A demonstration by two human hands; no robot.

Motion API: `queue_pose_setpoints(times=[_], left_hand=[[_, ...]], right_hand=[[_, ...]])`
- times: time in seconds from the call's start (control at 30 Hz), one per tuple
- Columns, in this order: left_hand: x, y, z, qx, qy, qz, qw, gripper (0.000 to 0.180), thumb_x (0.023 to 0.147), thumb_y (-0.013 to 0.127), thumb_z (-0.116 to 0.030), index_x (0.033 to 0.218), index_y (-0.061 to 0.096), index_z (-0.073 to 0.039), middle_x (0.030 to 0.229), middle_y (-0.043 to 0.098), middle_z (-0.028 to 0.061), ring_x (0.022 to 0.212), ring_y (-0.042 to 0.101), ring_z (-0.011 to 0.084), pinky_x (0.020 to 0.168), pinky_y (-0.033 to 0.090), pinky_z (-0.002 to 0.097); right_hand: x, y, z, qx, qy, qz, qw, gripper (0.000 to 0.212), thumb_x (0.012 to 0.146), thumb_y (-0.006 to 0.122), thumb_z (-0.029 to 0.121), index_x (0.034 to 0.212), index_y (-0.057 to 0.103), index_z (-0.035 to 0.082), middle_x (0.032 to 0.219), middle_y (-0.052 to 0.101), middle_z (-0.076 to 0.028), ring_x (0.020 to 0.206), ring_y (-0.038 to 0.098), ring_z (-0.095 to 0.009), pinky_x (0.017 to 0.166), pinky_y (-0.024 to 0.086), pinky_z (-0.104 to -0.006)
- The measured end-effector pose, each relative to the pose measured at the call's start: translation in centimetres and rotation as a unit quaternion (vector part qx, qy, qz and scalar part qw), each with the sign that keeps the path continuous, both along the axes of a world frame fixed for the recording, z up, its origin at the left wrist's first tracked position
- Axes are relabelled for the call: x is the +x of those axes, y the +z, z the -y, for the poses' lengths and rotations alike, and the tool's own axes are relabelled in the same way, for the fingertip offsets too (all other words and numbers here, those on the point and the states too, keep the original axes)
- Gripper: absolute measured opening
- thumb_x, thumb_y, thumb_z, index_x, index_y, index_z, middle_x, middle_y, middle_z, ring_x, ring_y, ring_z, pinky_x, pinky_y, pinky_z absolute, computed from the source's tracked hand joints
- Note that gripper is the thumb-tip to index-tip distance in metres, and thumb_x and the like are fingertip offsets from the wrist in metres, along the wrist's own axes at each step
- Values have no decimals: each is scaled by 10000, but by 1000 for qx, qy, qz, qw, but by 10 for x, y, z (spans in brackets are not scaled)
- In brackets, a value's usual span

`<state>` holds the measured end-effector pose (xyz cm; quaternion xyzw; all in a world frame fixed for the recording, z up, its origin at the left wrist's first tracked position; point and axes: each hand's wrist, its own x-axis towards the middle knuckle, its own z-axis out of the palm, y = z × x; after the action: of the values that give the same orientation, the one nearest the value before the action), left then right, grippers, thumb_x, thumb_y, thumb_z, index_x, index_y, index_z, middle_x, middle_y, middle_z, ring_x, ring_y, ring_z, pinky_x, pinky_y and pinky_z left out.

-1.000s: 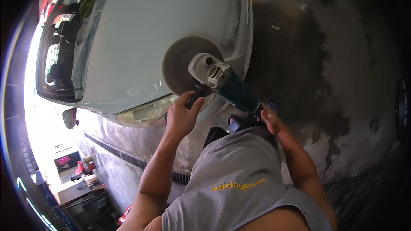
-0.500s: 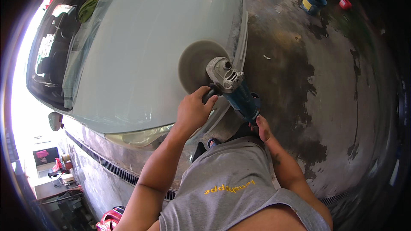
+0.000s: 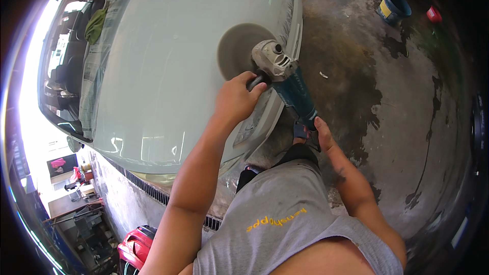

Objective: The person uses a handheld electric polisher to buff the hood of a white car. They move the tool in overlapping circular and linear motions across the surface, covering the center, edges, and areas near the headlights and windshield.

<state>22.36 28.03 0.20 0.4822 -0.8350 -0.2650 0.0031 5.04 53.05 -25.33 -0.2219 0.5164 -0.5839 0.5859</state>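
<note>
A teal power polisher (image 3: pixel 296 94) with a scuffed grey metal head lies across the front edge of a pale grey-green car hood (image 3: pixel 153 76). Its round pad (image 3: pixel 235 53) rests on the hood, smeared as if spinning. My left hand (image 3: pixel 237 98) is closed around the black side handle (image 3: pixel 261 79), thumb toward the machine's head. At the rear end of the polisher's body, my right hand (image 3: pixel 324 133) grips it, with most of its fingers hidden underneath.
Newspaper masking (image 3: pixel 94 79) covers the windshield's base, with a green cloth (image 3: pixel 95 26) on top. A blue bucket (image 3: pixel 394 8) and a red container (image 3: pixel 434 14) stand on the stained concrete floor (image 3: pixel 402 142). A drain grate (image 3: pixel 147 189) runs beside the car.
The polisher and both hands have moved forward, away from my body, farther across the hood. The view has shifted a little, and more of my feet shows. Both grips stay the same.
</note>
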Motion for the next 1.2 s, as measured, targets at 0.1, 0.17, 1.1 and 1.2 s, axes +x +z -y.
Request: queue_pose_setpoints(times=[0.1, 0.17, 1.1, 1.2], left_hand=[[10, 3, -1, 30, 30, -14, 999, 466, 1012, 751, -381, 1315, 718, -28, 1017, 791, 194, 909, 774, 311, 871, 578, 423], [25, 4, -7, 45, 45, -35, 997, 458, 1012, 760, -366, 1313, 715, -23, 933, 782, 168, 837, 765, 258, 825, 573, 395], [168, -27, -121, 37, 86, -131, 987, 361, 990, 803, -241, 1244, 690, -11, 949, 774, 214, 834, 756, 339, 784, 570, 422], [118, -24, -103, 32, 73, -117, 990, 358, 990, 805, -248, 1237, 689, -17, 1003, 779, 225, 903, 772, 365, 823, 579, 426]], right_hand=[[-13, 5, 3, -17, 25, -13, 999, 576, 1140, 463, 566, 1188, 682, 35, 999, 673, -47, 837, 606, -147, 789, 503, -309], [-14, 17, 0, -11, 33, -42, 998, 585, 1138, 481, 555, 1287, 682, 26, 1037, 668, -41, 858, 601, -139, 809, 505, -303], [92, 30, -56, 126, 108, -375, 912, 552, 860, 873, 500, 1280, 724, 173, 1081, 795, -174, 1083, 757, -375, 947, 562, -469], [61, 12, -32, 113, 81, -339, 931, 527, 818, 915, 461, 1213, 754, 151, 1077, 795, -168, 1066, 756, -362, 953, 569, -453]])
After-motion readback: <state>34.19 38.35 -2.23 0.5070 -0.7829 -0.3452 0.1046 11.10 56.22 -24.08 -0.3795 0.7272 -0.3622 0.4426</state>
